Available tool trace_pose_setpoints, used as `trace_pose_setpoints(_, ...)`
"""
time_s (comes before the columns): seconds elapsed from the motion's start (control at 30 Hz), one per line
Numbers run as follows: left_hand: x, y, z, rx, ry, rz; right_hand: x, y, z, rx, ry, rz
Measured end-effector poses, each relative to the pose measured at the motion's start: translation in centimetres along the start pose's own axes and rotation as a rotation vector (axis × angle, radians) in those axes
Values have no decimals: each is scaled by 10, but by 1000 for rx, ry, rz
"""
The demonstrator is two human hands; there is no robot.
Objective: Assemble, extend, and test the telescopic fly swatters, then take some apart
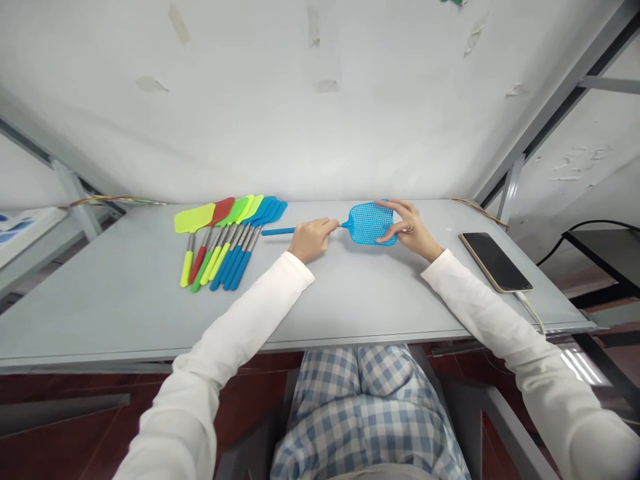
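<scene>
A blue fly swatter (371, 224) with a perforated head lies sideways above the middle of the table, its handle pointing left. My left hand (311, 240) is closed round its thin shaft, hiding most of the metal part. At the other end, my right hand (411, 230) grips the right side of the head, with fingers at the upper edge and the thumb near the lower one. To the left, several more fly swatters (220, 248) in yellow, red, green and blue lie in an overlapping row, heads toward the wall and handles toward me.
A phone (495, 261) with a white charging cable (531, 312) lies at the right of the grey table (150, 320). Behind stands a white wall (240, 120) with tape scraps. Metal frame posts (513, 190) rise at both sides.
</scene>
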State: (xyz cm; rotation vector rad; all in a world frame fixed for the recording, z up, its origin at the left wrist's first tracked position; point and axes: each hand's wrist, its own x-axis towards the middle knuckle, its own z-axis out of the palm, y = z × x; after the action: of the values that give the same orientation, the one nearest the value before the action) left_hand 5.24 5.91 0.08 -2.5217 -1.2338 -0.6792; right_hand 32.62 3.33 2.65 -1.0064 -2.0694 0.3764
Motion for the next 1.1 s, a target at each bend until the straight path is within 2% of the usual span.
trace_pose_setpoints(0.07,-1,0,-1,-41,15,-26,-1,-1,-2,-117,37,-40)
trace_pose_setpoints(0.13,-1,2,-2,-52,23,-32,-1,0,-3,-82,102,-27)
trace_pose_setpoints(0.2,-1,4,-2,-35,17,-12,0,1,-2,60,194,75)
trace_pose_setpoints(0.27,-1,6,-2,-9,4,15,1,2,-1,226,224,232)
trace_pose_setpoints(0.37,0,7,-3,22,-4,24,3,1,2,357,130,365)
trace_pose_setpoints(0.47,1,7,-2,37,0,21,5,-4,2,355,83,366)
trace_pose_setpoints(0.6,1,11,-1,36,-19,87,3,-12,-2,352,-3,341)
trace_pose_setpoints(0.67,1,15,-1,47,-27,119,1,-13,-5,412,-107,332)
trace_pose_setpoints(0.83,2,19,-5,86,2,137,-2,-15,-14,521,-484,441)
trace_pose_setpoints(0.9,3,21,-9,69,15,140,-2,-16,-17,478,-604,429)
trace_pose_setpoints(0.97,3,23,-12,47,29,132,-1,-17,-19,322,-619,381)
trace_pose_setpoints(1.1,4,27,-17,47,79,33,2,-17,-12,-183,-343,210)
